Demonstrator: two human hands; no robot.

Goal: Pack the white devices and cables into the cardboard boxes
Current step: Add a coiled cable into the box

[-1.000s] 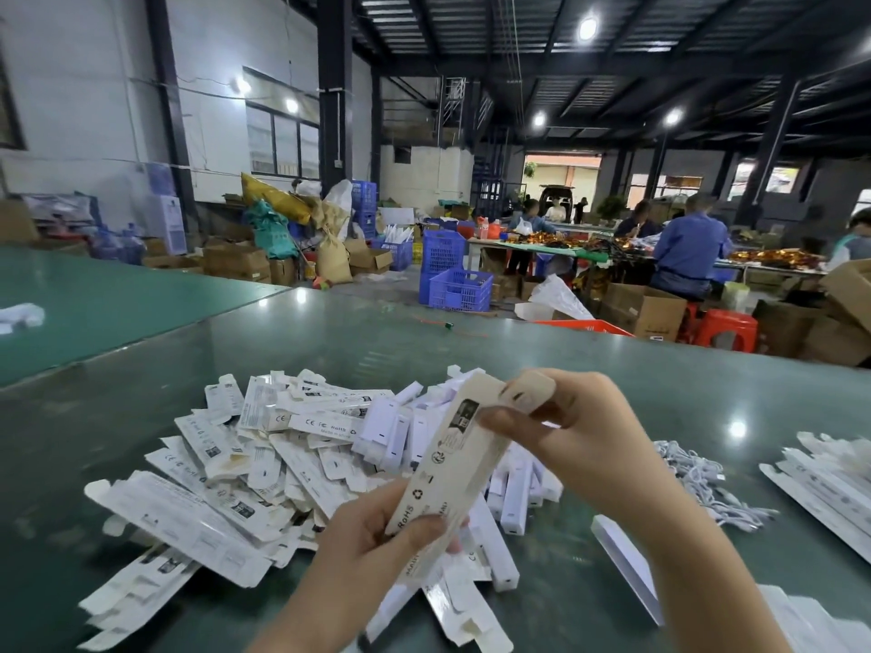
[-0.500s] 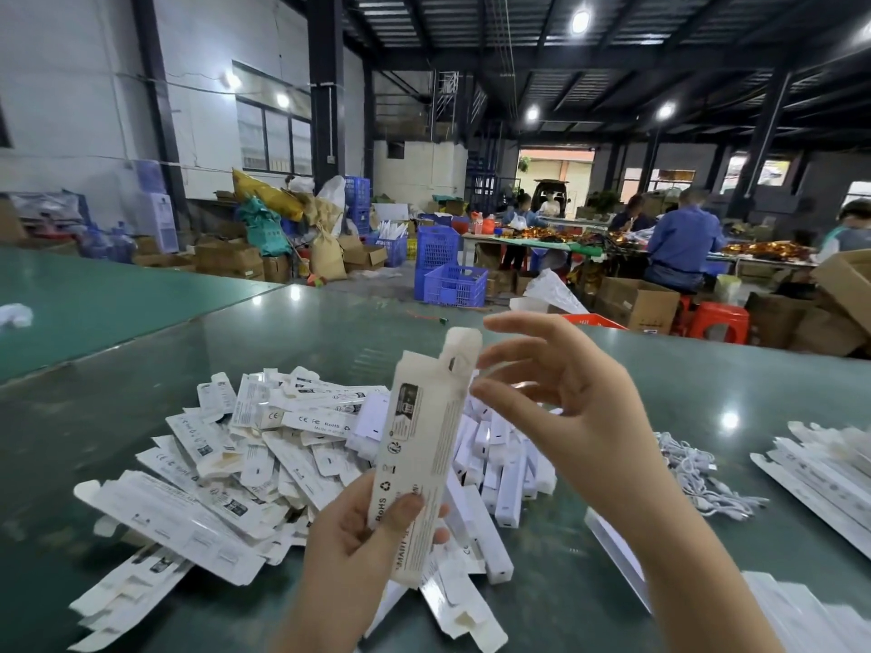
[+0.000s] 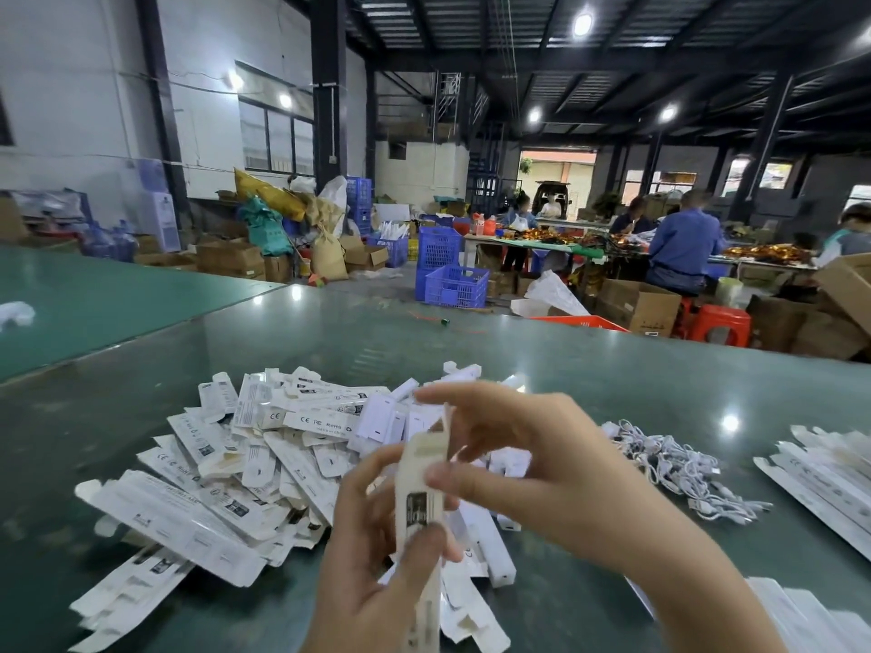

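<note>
My left hand (image 3: 372,549) grips a long narrow white cardboard box (image 3: 419,506) upright in front of me, thumb across its printed face. My right hand (image 3: 528,459) is at the box's upper end, thumb pressed on its side and fingers spread over the top flap. Both hands are blurred. Behind them on the green table (image 3: 565,369) lies a pile of flat white boxes (image 3: 245,464) mixed with small white devices (image 3: 382,417). A heap of coiled white cables (image 3: 678,468) lies to the right.
More flat white boxes (image 3: 829,473) are stacked at the right edge, and others (image 3: 810,619) lie at the lower right. Beyond the table are blue crates (image 3: 455,285), brown cartons (image 3: 636,306), a red stool (image 3: 718,322) and people seated at a far bench.
The box has come down and closer to me, now standing upright. My right hand has moved from beside its top to over it, thumb against its side.
</note>
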